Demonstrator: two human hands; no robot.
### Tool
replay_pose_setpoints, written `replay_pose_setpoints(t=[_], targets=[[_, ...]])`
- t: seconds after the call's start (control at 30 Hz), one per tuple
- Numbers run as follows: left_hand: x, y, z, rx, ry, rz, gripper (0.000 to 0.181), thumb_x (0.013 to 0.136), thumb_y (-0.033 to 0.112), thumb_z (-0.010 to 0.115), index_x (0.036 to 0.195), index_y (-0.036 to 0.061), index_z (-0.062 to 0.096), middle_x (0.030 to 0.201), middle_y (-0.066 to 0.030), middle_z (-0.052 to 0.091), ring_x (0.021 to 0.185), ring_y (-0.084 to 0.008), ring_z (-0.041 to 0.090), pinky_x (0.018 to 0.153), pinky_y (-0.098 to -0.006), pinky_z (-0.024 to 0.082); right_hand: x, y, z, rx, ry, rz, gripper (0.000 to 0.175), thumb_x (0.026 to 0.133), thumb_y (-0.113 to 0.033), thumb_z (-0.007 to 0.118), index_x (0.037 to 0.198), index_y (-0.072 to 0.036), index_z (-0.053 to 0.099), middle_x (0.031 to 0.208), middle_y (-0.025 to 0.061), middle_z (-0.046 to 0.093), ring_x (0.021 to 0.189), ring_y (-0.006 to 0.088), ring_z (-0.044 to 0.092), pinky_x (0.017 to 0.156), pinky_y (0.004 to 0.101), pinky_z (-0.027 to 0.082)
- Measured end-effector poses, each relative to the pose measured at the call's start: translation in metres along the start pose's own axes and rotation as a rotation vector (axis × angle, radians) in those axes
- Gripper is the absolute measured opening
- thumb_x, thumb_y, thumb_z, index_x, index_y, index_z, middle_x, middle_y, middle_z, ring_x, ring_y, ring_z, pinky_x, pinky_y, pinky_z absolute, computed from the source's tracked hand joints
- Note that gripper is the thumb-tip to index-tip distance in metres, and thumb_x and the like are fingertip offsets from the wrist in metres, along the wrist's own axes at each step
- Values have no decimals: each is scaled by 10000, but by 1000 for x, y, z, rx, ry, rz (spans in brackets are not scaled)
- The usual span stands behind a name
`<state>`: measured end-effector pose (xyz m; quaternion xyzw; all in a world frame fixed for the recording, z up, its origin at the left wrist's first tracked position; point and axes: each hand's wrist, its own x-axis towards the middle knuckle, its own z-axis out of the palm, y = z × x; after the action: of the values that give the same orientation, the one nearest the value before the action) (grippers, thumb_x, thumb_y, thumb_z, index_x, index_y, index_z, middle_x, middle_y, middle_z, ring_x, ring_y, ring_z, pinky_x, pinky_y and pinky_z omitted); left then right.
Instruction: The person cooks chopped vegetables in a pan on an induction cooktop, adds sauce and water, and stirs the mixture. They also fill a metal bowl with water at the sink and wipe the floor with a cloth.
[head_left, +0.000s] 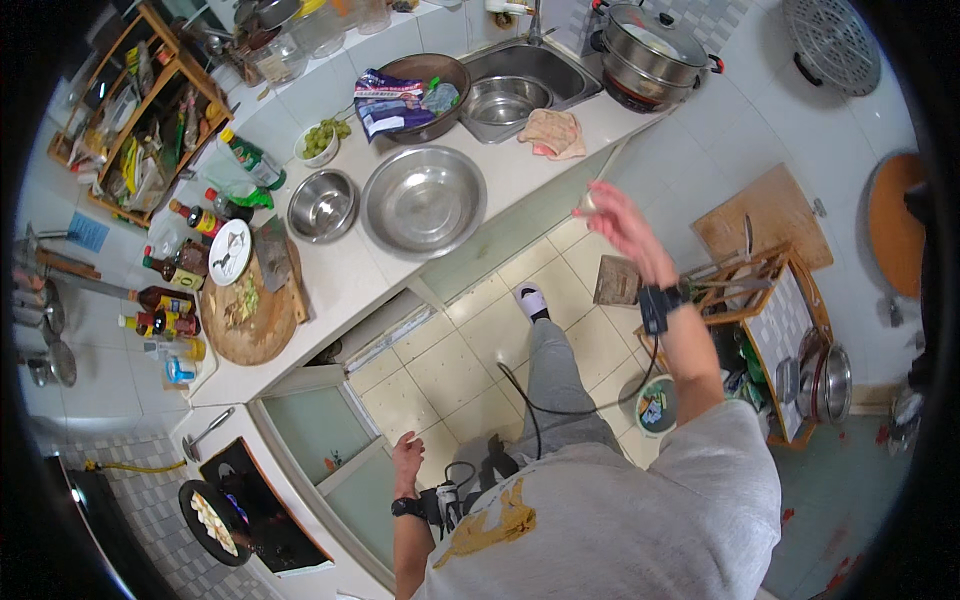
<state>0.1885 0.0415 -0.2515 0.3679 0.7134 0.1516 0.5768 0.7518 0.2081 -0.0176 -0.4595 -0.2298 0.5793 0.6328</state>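
My right hand is stretched out over the floor beside the sink counter. Its fingers pinch a small pale, rounded item, too small to name surely. A crumpled pink cloth lies on the counter edge beyond it. Down by my waist, my left hand hangs with loosely curled fingers and nothing visible in it. The stove counter is on that side, where a black frying pan holds pale chunks of food on a black cooktop.
The counter bears a wide steel basin, a smaller bowl and a round chopping board with a cleaver. A steamer pot stands past the sink. At right are a wooden rack and a waste bin.
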Motion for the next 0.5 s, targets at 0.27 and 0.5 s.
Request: replay_pose_setpoints(t=[0.27,0.5], targets=[[-13,-17,67,-1036,-7,-552,202,846,232,480,969,90,553,810,-52,603,691,-236,589,589,-349,483,384,-66,-22,-846,-190,157,390,723,-117,680,1051,3,507,713,83,590,533,151,584,462,252,483],[-103,26,144,-271,37,-392,209,818,271,568,922,90,583,796,-77,605,703,-224,603,596,-358,489,611,18,-103,-1580,-388,172,235,707,-174,666,837,13,606,813,149,643,620,271,614,584,395,512]])
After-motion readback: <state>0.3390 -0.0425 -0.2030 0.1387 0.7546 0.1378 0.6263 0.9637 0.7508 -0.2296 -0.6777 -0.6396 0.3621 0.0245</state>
